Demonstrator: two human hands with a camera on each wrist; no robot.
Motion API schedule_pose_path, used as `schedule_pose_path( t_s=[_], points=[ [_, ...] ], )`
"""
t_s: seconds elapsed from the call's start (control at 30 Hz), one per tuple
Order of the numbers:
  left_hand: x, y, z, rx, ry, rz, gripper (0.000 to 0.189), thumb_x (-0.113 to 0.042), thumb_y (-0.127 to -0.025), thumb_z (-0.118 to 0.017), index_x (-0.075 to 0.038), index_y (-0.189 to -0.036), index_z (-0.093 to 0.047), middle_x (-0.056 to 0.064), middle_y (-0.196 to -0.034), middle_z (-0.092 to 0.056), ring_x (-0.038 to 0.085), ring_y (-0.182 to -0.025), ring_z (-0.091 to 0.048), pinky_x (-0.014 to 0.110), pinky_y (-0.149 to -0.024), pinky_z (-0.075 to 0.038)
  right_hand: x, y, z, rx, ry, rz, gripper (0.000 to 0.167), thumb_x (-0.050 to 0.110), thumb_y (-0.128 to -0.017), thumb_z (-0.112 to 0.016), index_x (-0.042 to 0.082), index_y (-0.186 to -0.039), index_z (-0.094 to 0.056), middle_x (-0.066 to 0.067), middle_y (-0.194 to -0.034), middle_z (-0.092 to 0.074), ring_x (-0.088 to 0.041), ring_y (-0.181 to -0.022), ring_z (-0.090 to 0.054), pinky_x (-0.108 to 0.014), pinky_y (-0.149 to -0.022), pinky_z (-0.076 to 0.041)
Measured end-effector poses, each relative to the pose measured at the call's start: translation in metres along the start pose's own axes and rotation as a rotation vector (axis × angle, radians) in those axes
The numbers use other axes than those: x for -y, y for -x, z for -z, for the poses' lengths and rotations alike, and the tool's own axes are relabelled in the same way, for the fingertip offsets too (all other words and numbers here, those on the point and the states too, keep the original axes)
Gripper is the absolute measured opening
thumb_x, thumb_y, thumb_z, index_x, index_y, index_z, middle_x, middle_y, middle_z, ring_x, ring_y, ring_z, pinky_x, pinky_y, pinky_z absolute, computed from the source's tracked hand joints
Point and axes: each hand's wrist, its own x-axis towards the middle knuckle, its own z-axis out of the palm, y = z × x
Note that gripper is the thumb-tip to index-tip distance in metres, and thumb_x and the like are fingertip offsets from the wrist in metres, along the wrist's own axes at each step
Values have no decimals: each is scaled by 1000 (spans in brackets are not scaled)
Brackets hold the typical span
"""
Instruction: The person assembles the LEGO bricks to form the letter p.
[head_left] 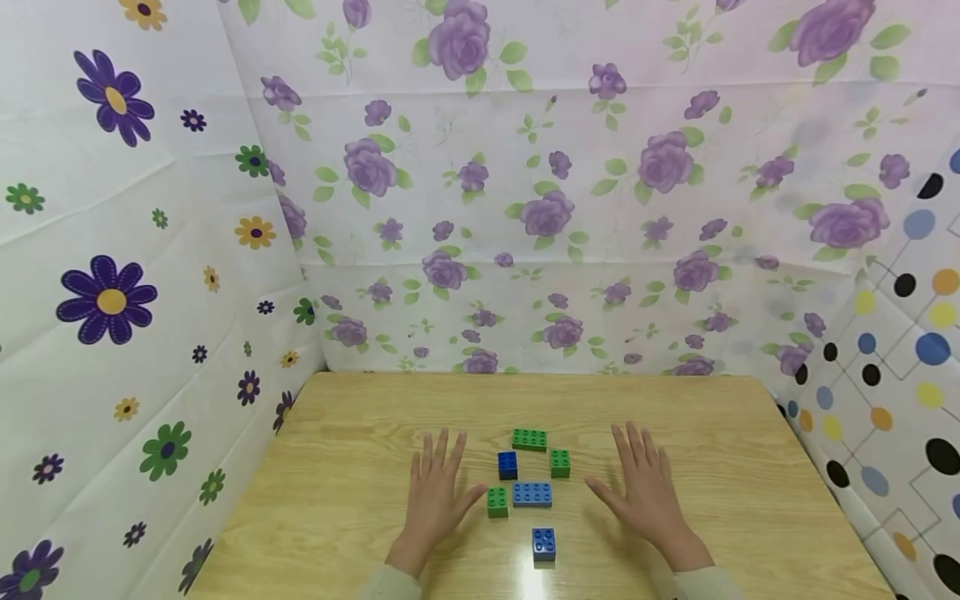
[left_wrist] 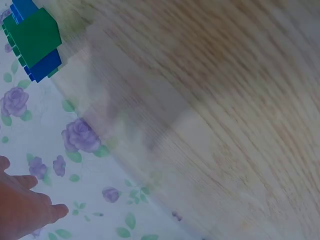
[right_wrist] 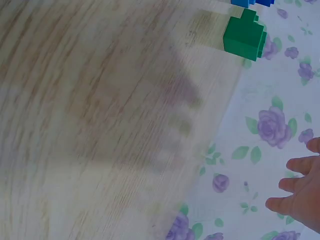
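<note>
Through my head feed I see the left hand palm down, fingers straight and fanned apart, thumb stretched out to the side. It has hold of nothing. Its thumb tip reaches to just beside the left green block; I can't tell from here whether they touch. The right hand mirrors it, fingers straight with slight gaps, thumb angled inward, and it grips nothing either. The right green block is the nearest piece to that thumb, with bare wood between them.

The table bears six blocks, all studs up, grouped between the two hands. The long green block lies farthest from the person. Nearer, the dark blue block sits to the left and the right green one to the right. Then comes the long blue block, with the left green one just beside its left end. The square blue block is nearest the person, apart from the rest, by a bright glare on the wood.

My left wrist feed gives me part of that hand at the lower left, with a green block and blue ones in the upper corner, well apart from the fingers in view. My right wrist feed shows fingertips at the right edge and a green block near the top.

Pale sleeves end at both wrists. Behind the table hangs a rose-print cloth.
</note>
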Motion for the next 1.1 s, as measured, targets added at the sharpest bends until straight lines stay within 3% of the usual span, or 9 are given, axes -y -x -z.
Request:
schedule_pose_path(
  t_s=[0.43, 0.77, 0.97, 1.1],
  points=[
    [-12, 1, -7, -90, 222, -107, 87, -34, -79, -80, -5, -147, -35, 20, -148, -39, 45, -135, -32, 61, -107, -33, 20, -3, -4, -19, -168, 36, 89, 44, -87, -69, 6, -152, -22, -19, -153, -29, -43, -138, -27, -64, -109, -27],
    [-20, 4, -14, 16, 448, -16, 78, -23, -82, -78, -8, -147, -37, 14, -147, -41, 36, -135, -37, 52, -109, -35, 35, 4, -12, 182, -471, -105, 86, 48, -89, -65, 17, -154, -19, -16, -155, -27, -43, -138, -29, -63, -108, -29],
    [-20, 8, -19, 40, 548, 9, 78, -19, -82, -77, -11, -148, -35, 15, -145, -43, 36, -131, -42, 50, -107, -39, 41, 4, -16, 217, -612, -72, 79, 32, -89, -70, 15, -152, -26, -10, -153, -34, -34, -136, -37, -54, -108, -36],
    [-21, 9, -20, 64, 600, 39, 78, -16, -82, -76, -11, -148, -34, 18, -142, -45, 38, -129, -44, 51, -106, -40, 43, 6, -20, 271, -694, -38, 72, 27, -90, -69, 15, -150, -32, -13, -150, -38, -35, -134, -40, -54, -107, -38]
  ],
)
